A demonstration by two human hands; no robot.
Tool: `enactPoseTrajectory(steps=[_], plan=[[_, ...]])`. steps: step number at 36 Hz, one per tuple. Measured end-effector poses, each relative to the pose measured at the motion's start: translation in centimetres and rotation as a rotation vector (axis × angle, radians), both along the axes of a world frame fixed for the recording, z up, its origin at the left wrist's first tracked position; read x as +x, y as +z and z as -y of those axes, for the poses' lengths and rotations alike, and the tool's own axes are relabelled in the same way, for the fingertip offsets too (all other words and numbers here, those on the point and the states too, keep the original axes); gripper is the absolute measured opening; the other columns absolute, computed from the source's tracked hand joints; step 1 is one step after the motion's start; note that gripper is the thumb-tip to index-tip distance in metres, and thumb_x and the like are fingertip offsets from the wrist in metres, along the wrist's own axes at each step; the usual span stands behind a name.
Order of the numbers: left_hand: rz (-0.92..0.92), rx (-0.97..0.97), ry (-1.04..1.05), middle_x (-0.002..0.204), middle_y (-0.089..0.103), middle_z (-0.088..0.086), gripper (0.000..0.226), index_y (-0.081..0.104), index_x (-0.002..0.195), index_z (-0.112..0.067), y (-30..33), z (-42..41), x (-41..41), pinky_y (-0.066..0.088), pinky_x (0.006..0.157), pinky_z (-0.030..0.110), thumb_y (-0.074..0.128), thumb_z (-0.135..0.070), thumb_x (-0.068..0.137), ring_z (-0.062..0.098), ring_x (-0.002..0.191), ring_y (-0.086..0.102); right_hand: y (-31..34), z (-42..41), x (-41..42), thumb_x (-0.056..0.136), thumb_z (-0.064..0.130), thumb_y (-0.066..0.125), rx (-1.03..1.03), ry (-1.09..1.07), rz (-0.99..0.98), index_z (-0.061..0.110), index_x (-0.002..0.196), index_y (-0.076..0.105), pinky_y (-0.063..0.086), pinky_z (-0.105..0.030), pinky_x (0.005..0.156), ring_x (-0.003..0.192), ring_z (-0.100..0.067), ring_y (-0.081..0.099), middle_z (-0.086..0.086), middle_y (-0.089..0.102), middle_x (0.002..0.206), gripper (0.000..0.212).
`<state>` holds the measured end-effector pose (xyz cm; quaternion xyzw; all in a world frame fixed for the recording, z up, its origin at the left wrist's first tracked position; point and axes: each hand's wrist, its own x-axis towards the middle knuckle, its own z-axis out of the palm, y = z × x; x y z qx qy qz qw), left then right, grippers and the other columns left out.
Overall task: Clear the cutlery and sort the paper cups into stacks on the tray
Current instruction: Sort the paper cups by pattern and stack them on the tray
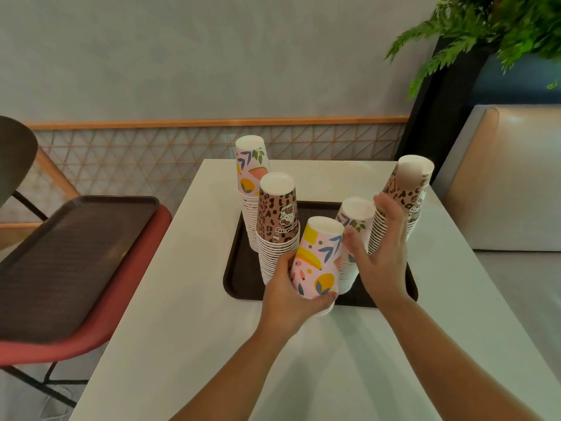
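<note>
Tray (233, 268) near edge partly hidden behind both hands. Fruit-print cup (315, 259), upside down, tilted, gripped by left hand (291, 296) over tray's near edge; cup's rim covered by fingers. Right hand (382, 259) held flat, fingers straight, against short fruit-print stack (353, 232); contact unclear. Leopard-print stack (403, 196) leaning beyond right hand, blurred. Two taller stacks beyond left hand: leopard-print (277, 226), fruit-print (252, 177). Bare white table (188, 314) left of left hand.

Both bare forearms reach forward from the bottom edge, converging toward the middle. The left hand (288, 291) curls, thumb across the near side, fingers wrapped behind what it grips. The right hand (381, 256) stands open just beside it, palm facing left, fingers straight and angled upward, thumb spread.
</note>
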<state>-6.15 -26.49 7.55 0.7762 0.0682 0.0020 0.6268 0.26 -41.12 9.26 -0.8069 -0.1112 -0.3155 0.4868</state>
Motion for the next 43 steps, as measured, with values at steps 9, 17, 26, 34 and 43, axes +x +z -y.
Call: enactPoseTrajectory(steps=[9, 17, 26, 34, 43], plan=[[0.104, -0.08, -0.016, 0.115, 0.061, -0.016, 0.078, 0.046, 0.12, -0.037, 0.8, 0.3, -0.1, 0.054, 0.082, 0.021, 0.088, -0.016, 0.058, 0.002, 0.104, 0.061, 0.6, -1.8, -3.3, 0.07, 0.052, 0.069, 0.031, 0.367, -0.334, 0.036, 0.136, 0.02, 0.049, -0.015, 0.089, 0.113, 0.003, 0.053, 0.013, 0.048, 0.13, 0.084], [0.112, -0.077, -0.164, 0.125, 0.054, -0.018, 0.096, 0.035, 0.129, -0.041, 1.4, 0.3, -0.2, 0.052, 0.091, 0.024, 0.089, -0.011, 0.055, 0.0, 0.116, 0.054, 0.5, -2.2, -3.1, 0.067, 0.043, 0.074, 0.053, 0.328, -0.371, 0.026, 0.137, 0.026, 0.051, -0.013, 0.084, 0.105, 0.001, 0.058, 0.012, 0.056, 0.12, 0.086], [0.063, -0.043, -0.143, 0.111, 0.062, -0.015, 0.087, 0.041, 0.118, -0.039, 0.1, 0.3, -0.7, 0.053, 0.078, 0.016, 0.088, -0.004, 0.055, -0.005, 0.098, 0.061, 4.4, -2.0, -2.1, 0.065, 0.05, 0.073, 0.193, 0.269, -0.174, 0.028, 0.118, 0.036, 0.051, -0.013, 0.073, 0.093, 0.005, 0.063, 0.025, 0.059, 0.102, 0.068], [0.015, 0.038, -0.136, 0.108, 0.06, -0.02, 0.078, 0.045, 0.117, -0.032, -0.8, 0.2, -1.1, 0.052, 0.079, 0.013, 0.089, -0.013, 0.055, -0.002, 0.101, 0.059, 9.0, -0.9, 0.6, 0.072, 0.039, 0.067, 0.279, 0.15, 0.046, 0.016, 0.127, 0.025, 0.05, -0.013, 0.079, 0.1, 0.004, 0.06, 0.014, 0.054, 0.11, 0.073], [0.064, -0.034, -0.074, 0.117, 0.061, -0.011, 0.084, 0.046, 0.123, -0.03, -0.3, 0.1, -1.0, 0.055, 0.088, 0.029, 0.089, -0.009, 0.055, 0.007, 0.11, 0.059, 4.1, 0.3, 3.2, 0.079, 0.021, 0.072, 0.119, 0.142, -0.129, 0.011, 0.138, 0.021, 0.044, -0.01, 0.089, 0.109, 0.003, 0.051, 0.014, 0.048, 0.121, 0.079]])
